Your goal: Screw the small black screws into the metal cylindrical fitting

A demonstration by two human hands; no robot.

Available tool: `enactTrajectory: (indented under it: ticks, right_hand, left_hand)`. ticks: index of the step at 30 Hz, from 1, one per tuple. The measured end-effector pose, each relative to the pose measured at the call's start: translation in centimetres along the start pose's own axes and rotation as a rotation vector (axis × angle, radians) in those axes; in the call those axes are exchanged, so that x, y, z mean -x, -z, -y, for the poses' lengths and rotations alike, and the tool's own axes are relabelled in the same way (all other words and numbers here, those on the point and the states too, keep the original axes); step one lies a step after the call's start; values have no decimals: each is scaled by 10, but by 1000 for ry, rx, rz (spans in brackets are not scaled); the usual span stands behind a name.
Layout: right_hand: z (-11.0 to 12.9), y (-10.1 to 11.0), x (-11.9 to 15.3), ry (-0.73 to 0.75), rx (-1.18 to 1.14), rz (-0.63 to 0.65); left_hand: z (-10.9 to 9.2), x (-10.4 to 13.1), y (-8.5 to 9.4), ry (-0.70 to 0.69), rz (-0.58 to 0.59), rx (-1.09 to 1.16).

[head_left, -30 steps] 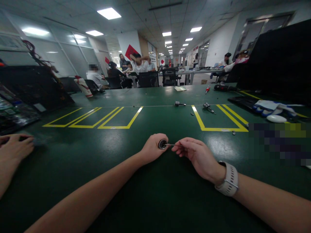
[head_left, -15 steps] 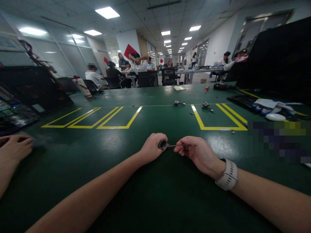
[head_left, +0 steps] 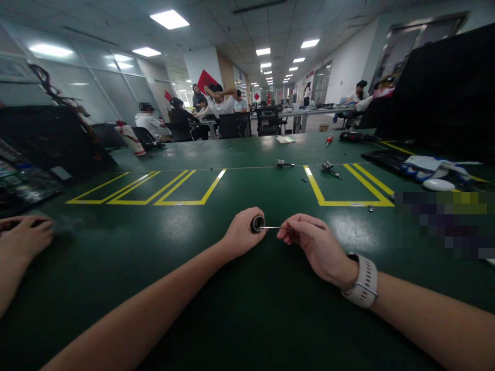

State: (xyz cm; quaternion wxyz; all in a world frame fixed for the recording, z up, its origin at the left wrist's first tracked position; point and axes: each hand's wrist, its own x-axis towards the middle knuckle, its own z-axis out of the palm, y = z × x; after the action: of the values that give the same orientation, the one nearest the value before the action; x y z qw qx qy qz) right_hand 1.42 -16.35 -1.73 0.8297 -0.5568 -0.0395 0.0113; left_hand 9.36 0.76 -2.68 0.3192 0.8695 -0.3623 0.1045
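Observation:
My left hand [head_left: 243,233] is wrapped round a dark round metal part [head_left: 257,223], with its hollow ringed end facing me. In my right hand [head_left: 311,242], thumb and fingertips pinch a thin metal rod [head_left: 273,227], perhaps a tweezer or pick. The rod's tip reaches the rim of the round part; whether it goes inside I cannot tell. Both hands are held just above the green table [head_left: 247,309]. On my right wrist sits a pale watch strap [head_left: 363,281].
Yellow tape frames [head_left: 178,203] mark the table. Beyond lie two metal chuck-like parts [head_left: 284,163] [head_left: 330,169], a red screwdriver [head_left: 329,140], a power drill [head_left: 356,137], gloves [head_left: 433,167] and a white mouse [head_left: 438,184]. Another person's hand [head_left: 27,234] rests at left.
My right hand has risen slightly and the rod's tip has moved left against the open face of the round part. My left hand has turned that face a little more toward me.

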Motion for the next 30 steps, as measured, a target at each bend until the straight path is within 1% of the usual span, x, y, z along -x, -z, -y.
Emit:
enactTrajectory:
  ticks: [3,6,9,14,18,21,25,30]
  right_hand:
    - [-1,0,0,14,9,18]
    - [-1,1,0,31,6,13]
    - [-1,1,1,61,35,37]
    - [0,-2,6,121,225,105]
    - [1,-4,10,165,396,100]
    - [3,-5,11,160,456,97]
    - [2,-6,9,97,394,99]
    - [0,-5,5,3,147,87]
  left_hand:
    - [-1,0,0,4,1,12]
    - [0,0,0,38,13,34]
    - [2,0,0,61,16,53]
    - [2,1,0,82,34,96]
    - [0,0,1,32,76,85]
    - [-1,0,1,16,86,79]
    - [1,1,0,6,48,89]
    - [1,1,0,-12,-21,140]
